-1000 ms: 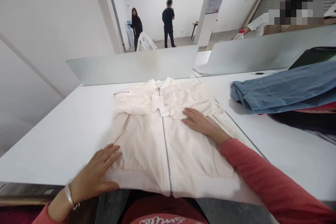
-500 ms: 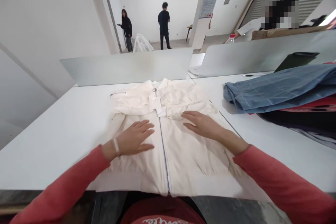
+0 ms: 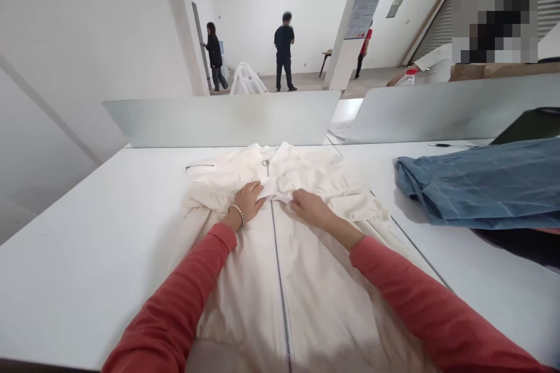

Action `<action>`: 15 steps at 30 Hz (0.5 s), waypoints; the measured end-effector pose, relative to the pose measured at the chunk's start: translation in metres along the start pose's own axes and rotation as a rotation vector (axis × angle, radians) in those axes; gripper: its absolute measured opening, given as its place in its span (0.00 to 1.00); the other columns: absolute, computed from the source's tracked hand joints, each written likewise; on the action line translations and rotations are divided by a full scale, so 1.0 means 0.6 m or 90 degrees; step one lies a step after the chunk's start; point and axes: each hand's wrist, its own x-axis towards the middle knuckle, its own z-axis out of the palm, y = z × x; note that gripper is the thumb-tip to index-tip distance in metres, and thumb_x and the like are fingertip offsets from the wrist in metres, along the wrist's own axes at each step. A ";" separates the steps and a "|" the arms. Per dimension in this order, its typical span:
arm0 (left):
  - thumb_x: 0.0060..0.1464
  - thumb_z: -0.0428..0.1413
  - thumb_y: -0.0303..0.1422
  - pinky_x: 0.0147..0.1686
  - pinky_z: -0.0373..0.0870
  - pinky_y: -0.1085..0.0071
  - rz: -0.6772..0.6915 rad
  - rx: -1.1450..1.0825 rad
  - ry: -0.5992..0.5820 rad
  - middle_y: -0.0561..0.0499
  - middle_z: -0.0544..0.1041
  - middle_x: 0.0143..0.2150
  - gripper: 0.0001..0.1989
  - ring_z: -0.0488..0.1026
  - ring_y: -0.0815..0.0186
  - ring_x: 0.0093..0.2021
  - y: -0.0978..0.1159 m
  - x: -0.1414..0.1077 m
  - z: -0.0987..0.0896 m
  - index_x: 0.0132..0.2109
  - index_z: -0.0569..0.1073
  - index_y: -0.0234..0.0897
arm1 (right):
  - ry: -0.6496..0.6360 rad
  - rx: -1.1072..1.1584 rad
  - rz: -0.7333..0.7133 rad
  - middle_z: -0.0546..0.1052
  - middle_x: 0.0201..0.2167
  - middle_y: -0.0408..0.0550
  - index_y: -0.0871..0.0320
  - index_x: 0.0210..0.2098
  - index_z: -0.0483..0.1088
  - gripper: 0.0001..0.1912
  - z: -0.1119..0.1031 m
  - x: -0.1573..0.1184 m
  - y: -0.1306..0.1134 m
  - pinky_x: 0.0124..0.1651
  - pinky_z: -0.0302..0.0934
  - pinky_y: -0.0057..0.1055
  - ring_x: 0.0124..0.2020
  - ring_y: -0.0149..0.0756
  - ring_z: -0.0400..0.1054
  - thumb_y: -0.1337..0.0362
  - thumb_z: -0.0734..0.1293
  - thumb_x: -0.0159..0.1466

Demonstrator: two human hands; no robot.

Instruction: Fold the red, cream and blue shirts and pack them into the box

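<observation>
Cuffs of white fabric (image 3: 268, 187) lie crosswise to the cream cloth jacket's (image 3: 315, 280) zip, right hand (image 3: 311, 208) pinching one, left hand (image 3: 250, 200) over the other, its pinch unclear.

We have the jacket (image 3: 324, 280) lying on the bench (image 3: 79, 233) before us, its collar (image 3: 283, 151) at the far end and its zip (image 3: 280, 285) running up the middle. The sleeves (image 3: 210, 193) are folded in across its front. Our left hand (image 3: 250, 201) is on the left cuff (image 3: 267, 186), our right hand (image 3: 307, 207) on the right cuff (image 3: 282, 197), with the zip between our hands. To our right, past the seam (image 3: 420, 246), a garment (image 3: 481, 186) lies over other clothes (image 3: 518, 243), with a pen (image 3: 441, 145) behind it. Two panels (image 3: 223, 122) stand along the far edge; behind the left one we see a bag (image 3: 247, 78), behind the right one a bottle (image 3: 410, 77).
</observation>
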 end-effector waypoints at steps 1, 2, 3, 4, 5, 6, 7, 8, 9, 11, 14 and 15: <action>0.58 0.45 0.34 0.56 0.56 0.62 -0.002 -0.008 0.000 0.44 0.59 0.59 0.19 0.55 0.61 0.58 -0.001 0.001 0.002 0.54 0.62 0.32 | 0.019 0.019 0.036 0.66 0.22 0.46 0.60 0.25 0.60 0.08 -0.015 0.005 0.016 0.25 0.56 0.26 0.24 0.32 0.63 0.67 0.54 0.59; 0.58 0.45 0.34 0.56 0.56 0.62 -0.004 -0.015 -0.001 0.44 0.59 0.59 0.19 0.55 0.61 0.58 -0.002 0.002 0.004 0.55 0.62 0.32 | 0.058 0.054 0.080 0.63 0.19 0.44 0.59 0.25 0.58 0.10 -0.032 0.009 0.031 0.23 0.55 0.25 0.22 0.31 0.61 0.67 0.51 0.60; 0.58 0.45 0.34 0.56 0.56 0.62 -0.005 -0.021 -0.003 0.45 0.59 0.59 0.19 0.55 0.60 0.58 -0.002 0.003 0.005 0.55 0.62 0.33 | 0.115 0.100 0.127 0.61 0.18 0.42 0.59 0.26 0.56 0.10 -0.050 0.015 0.045 0.21 0.54 0.24 0.20 0.30 0.61 0.67 0.48 0.60; 0.57 0.45 0.34 0.56 0.56 0.61 -0.008 -0.025 -0.004 0.45 0.59 0.59 0.19 0.55 0.60 0.58 -0.001 0.003 0.005 0.54 0.62 0.33 | 0.182 0.152 0.171 0.60 0.18 0.41 0.58 0.27 0.55 0.10 -0.066 0.020 0.057 0.21 0.53 0.24 0.20 0.30 0.60 0.68 0.46 0.60; 0.57 0.45 0.34 0.56 0.56 0.60 -0.011 -0.027 -0.006 0.45 0.59 0.59 0.19 0.55 0.59 0.58 0.000 0.004 0.006 0.54 0.62 0.34 | 0.250 0.200 0.209 0.60 0.18 0.41 0.58 0.28 0.54 0.10 -0.078 0.025 0.064 0.21 0.53 0.23 0.21 0.30 0.60 0.67 0.46 0.59; 0.57 0.45 0.34 0.56 0.56 0.59 -0.013 -0.029 -0.009 0.45 0.59 0.60 0.19 0.55 0.59 0.58 0.002 0.004 0.005 0.54 0.62 0.34 | 0.309 0.238 0.239 0.60 0.19 0.42 0.58 0.29 0.53 0.09 -0.085 0.030 0.067 0.21 0.54 0.24 0.22 0.30 0.61 0.67 0.46 0.59; 0.57 0.45 0.34 0.56 0.55 0.59 -0.015 -0.029 -0.013 0.45 0.58 0.60 0.19 0.55 0.58 0.58 0.004 0.003 0.004 0.54 0.62 0.34 | 0.357 0.267 0.260 0.61 0.20 0.43 0.58 0.29 0.54 0.08 -0.085 0.034 0.064 0.22 0.54 0.24 0.23 0.31 0.61 0.65 0.47 0.59; 0.57 0.46 0.35 0.55 0.55 0.58 -0.016 -0.027 -0.018 0.45 0.58 0.60 0.19 0.54 0.58 0.58 0.007 0.003 0.003 0.54 0.62 0.34 | 0.363 0.256 0.253 0.63 0.22 0.44 0.58 0.29 0.54 0.07 -0.079 0.037 0.056 0.23 0.54 0.25 0.24 0.32 0.61 0.65 0.49 0.59; 0.56 0.46 0.35 0.55 0.55 0.58 -0.016 -0.024 -0.022 0.44 0.57 0.60 0.19 0.54 0.57 0.59 0.009 0.002 0.001 0.54 0.62 0.34 | 0.321 0.211 0.214 0.64 0.23 0.46 0.58 0.28 0.56 0.07 -0.066 0.040 0.043 0.25 0.55 0.26 0.26 0.32 0.61 0.64 0.50 0.59; 0.55 0.48 0.35 0.55 0.55 0.57 -0.012 -0.014 -0.029 0.43 0.57 0.60 0.20 0.53 0.57 0.59 0.013 -0.001 -0.004 0.54 0.61 0.34 | 0.181 0.096 0.085 0.67 0.25 0.49 0.59 0.26 0.59 0.07 -0.031 0.044 0.014 0.30 0.56 0.28 0.29 0.34 0.61 0.65 0.54 0.58; 0.53 0.48 0.35 0.55 0.55 0.57 -0.002 0.000 -0.030 0.44 0.57 0.60 0.21 0.53 0.56 0.59 0.018 -0.005 -0.011 0.54 0.61 0.34 | 0.021 0.005 -0.075 0.70 0.30 0.51 0.60 0.26 0.65 0.04 0.014 0.050 -0.017 0.40 0.58 0.30 0.36 0.37 0.63 0.69 0.59 0.54; 0.53 0.48 0.35 0.55 0.55 0.57 0.002 0.004 -0.031 0.44 0.57 0.60 0.20 0.53 0.56 0.59 0.019 -0.006 -0.012 0.54 0.61 0.35 | 0.013 0.004 -0.092 0.71 0.33 0.52 0.60 0.28 0.68 0.05 0.021 0.052 -0.020 0.44 0.57 0.31 0.39 0.38 0.63 0.69 0.60 0.54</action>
